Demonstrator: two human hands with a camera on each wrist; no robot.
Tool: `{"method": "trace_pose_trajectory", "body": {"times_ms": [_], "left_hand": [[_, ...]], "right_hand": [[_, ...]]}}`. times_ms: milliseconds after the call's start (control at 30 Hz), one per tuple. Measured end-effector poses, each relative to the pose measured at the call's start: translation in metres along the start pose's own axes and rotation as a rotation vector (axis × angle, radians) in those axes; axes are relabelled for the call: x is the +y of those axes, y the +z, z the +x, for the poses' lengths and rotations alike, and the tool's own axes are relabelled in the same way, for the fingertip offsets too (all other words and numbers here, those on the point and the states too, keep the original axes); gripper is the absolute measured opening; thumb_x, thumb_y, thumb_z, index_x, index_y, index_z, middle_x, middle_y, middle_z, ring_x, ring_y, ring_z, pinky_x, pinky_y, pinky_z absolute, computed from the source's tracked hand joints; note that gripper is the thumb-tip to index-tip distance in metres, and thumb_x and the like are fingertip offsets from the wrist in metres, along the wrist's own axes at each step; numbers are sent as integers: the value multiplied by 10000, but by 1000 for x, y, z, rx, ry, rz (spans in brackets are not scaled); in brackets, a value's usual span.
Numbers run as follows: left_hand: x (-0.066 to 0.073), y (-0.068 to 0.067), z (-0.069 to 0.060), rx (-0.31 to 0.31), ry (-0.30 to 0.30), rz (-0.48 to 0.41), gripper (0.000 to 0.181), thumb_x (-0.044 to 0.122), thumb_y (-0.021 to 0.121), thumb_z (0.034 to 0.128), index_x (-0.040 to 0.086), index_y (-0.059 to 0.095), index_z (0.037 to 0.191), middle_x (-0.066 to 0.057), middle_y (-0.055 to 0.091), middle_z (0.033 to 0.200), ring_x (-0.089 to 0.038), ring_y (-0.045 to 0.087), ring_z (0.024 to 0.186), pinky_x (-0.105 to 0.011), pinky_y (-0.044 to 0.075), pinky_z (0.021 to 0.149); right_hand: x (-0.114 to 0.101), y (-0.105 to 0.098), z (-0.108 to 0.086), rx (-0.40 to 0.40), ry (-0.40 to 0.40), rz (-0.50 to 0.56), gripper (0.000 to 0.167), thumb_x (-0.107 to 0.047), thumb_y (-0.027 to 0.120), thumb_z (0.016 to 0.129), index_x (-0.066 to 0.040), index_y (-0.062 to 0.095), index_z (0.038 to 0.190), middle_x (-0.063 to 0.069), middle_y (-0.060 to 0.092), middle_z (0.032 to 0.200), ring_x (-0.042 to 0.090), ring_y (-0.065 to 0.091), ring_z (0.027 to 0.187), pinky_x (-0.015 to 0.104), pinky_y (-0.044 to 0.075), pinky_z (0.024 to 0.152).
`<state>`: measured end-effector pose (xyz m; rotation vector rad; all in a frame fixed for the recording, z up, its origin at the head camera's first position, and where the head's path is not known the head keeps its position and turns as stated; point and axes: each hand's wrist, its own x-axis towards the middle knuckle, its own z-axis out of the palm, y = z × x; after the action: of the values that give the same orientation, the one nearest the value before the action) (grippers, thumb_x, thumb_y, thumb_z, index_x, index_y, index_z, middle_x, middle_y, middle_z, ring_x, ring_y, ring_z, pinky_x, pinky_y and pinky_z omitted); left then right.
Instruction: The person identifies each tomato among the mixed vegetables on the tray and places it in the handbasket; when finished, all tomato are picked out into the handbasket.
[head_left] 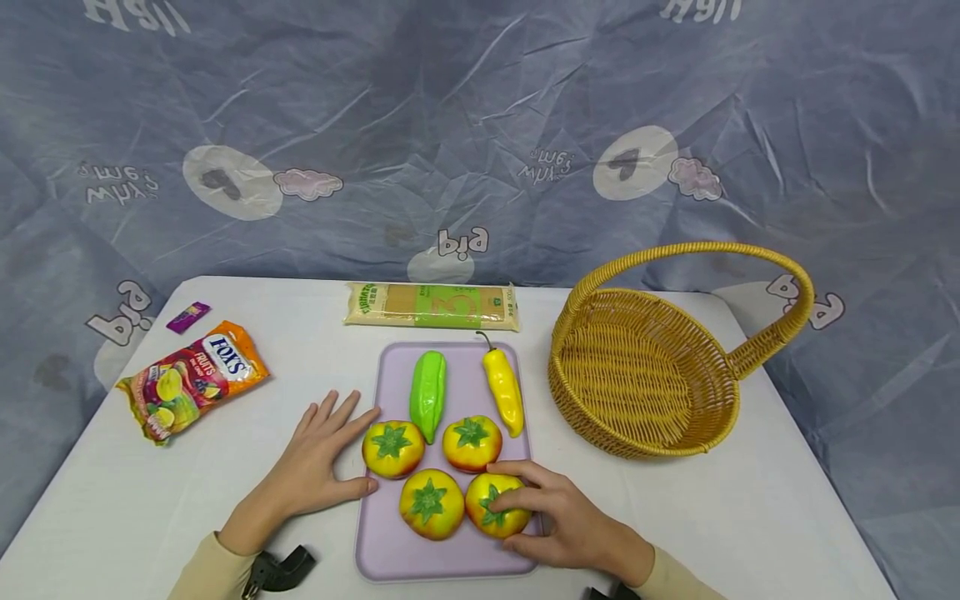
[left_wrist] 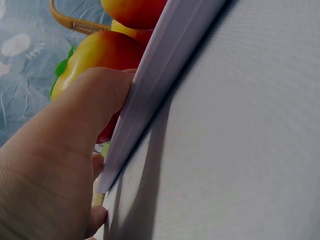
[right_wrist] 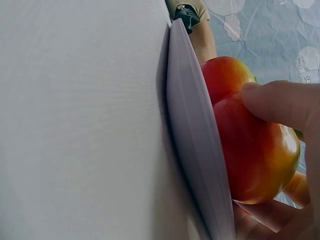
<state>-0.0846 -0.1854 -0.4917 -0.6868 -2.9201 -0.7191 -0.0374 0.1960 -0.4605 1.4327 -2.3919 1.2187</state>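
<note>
4 round fruits (head_left: 432, 504) look glossy — the tray (head_left: 386, 554) plastic, the basket (head_left: 637, 379) wicker.

A glossy yellow-and-red fruit (head_left: 498, 522) on a lilac tray (head_left: 446, 564).
Its green, star-shaped leafy top faces up; it sits near-right, just beside a matching fruit (head_left: 432, 510), gripped by the right hand (head_left: 561, 517), while the left hand (head_left: 318, 462) touches the tray's left rim.

Four persimmons (head_left: 431, 503); three packets (head_left: 197, 381); one each: pepper (head_left: 504, 392), starfruit (head_left: 427, 393), tray (head_left: 442, 565), basket (head_left: 637, 375).
</note>
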Motion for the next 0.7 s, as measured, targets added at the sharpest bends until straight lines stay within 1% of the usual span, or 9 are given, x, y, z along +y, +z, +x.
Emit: {"method": "trace_pose_trajectory", "body": {"times_ms": [200,433,567,700], "left_hand": [[-1,1,0,5,7,4,884,635,768,725,253,540,1489,-198,419,1606,-550,290,1489,-753,219,1158],[0,1,0,3,-2,-5,872,631,764,730,251,546,1484,-195,420,1606,-548,288,1491,-751,216,1161],[1,1,0,2,-2,-7,868,630,765,733,253,547,1484,-194,422,1606,-547,291,1491,-753,217,1159],[1,0,0,2,-1,-9,867,632,764,733,252,550,1482,-196,426,1603,-548,292,1490,-753,217,1158]], "right_hand": [[1,0,-1,1,-3,-5,482,-132,893,760,-219,684,1185,161,602,1383,250,640,1229,276,536,1045],[2,-1,-1,1,-21,-9,473,-155,892,767,-215,688,1189,162,611,1377,248,641,1234,257,524,1055],[1,-2,0,-2,-24,16,466,-139,888,768,-208,693,1185,159,615,1376,250,641,1237,280,534,1051],[0,-5,0,-1,-11,59,467,-109,887,759,-198,699,1178,150,619,1374,251,638,1239,315,549,1038]]}}
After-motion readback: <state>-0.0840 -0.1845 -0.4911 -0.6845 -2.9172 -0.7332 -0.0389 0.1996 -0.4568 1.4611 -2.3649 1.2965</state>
